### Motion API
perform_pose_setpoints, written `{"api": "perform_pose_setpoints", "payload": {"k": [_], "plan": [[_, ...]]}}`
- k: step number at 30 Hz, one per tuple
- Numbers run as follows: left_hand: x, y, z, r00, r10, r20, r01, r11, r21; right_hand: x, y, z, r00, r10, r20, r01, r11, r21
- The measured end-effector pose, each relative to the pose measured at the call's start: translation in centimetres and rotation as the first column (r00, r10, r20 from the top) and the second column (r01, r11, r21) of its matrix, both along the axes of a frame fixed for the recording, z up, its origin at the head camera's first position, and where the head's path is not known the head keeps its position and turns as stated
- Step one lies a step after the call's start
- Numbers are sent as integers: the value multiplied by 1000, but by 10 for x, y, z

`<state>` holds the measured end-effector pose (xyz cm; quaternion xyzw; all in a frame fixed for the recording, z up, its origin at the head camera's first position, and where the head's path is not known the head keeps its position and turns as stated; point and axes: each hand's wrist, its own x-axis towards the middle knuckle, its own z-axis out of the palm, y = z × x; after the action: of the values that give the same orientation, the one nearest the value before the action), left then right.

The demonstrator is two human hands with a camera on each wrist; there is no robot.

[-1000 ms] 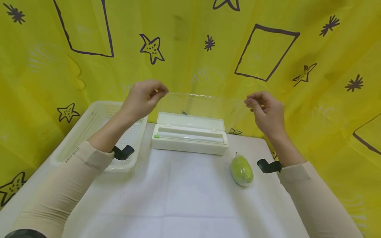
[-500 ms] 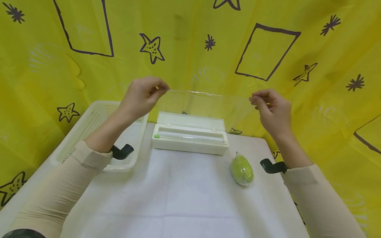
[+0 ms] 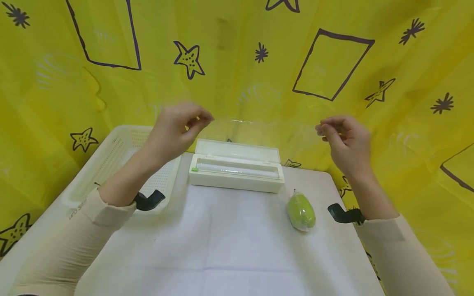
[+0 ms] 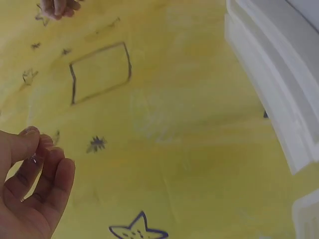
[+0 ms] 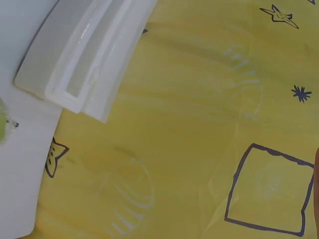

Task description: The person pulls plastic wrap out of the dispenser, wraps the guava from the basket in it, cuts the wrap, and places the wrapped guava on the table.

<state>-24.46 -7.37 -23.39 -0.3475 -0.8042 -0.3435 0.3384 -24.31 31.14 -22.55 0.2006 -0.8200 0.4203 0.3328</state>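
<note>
A sheet of clear cling film (image 3: 242, 121) stretches between my hands, faint against the yellow cloth behind. My left hand (image 3: 181, 129) pinches its left end between thumb and fingers; the left wrist view shows glossy film at the fingertips (image 4: 44, 142). At the other end my right hand (image 3: 349, 142) pinches the film with thumb and forefinger. Only a sliver of that hand enters the right wrist view. Below and between the hands stands a white cling film dispenser (image 3: 237, 181), its lid (image 3: 237, 150) raised and the film roll (image 3: 237, 169) showing inside.
On the table's right lies a green oval fruit (image 3: 300, 211) wrapped in clear film. A white perforated basket (image 3: 127, 128) stands at the left, partly behind my left forearm. The yellow patterned curtain (image 3: 229, 53) hangs right behind the white-covered table (image 3: 222, 238).
My right hand has moved right, away from the left one. Both hands rose slightly, then sank a little, and the film's bright edge dropped with them. Dispenser and fruit have stayed put.
</note>
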Motion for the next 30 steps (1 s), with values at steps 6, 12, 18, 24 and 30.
{"api": "perform_pose_setpoints", "payload": {"k": [6,12,18,24,30], "plan": [[40,13,-16,995,-93,-23,93,996,4,23,15,-8,999,35,14,-35,999,-7],[66,15,-22,991,-111,-76,110,994,-15,38,23,-13,997,69,-16,-69,997,-21],[53,12,-8,991,-93,-94,95,995,16,38,18,-4,997,66,-49,-67,997,-29],[31,5,9,994,-55,-96,57,998,15,28,8,8,999,28,-43,-29,999,-30],[15,-1,23,995,1,-101,1,1000,25,19,-2,25,1000,24,-15,-25,996,-86]]}}
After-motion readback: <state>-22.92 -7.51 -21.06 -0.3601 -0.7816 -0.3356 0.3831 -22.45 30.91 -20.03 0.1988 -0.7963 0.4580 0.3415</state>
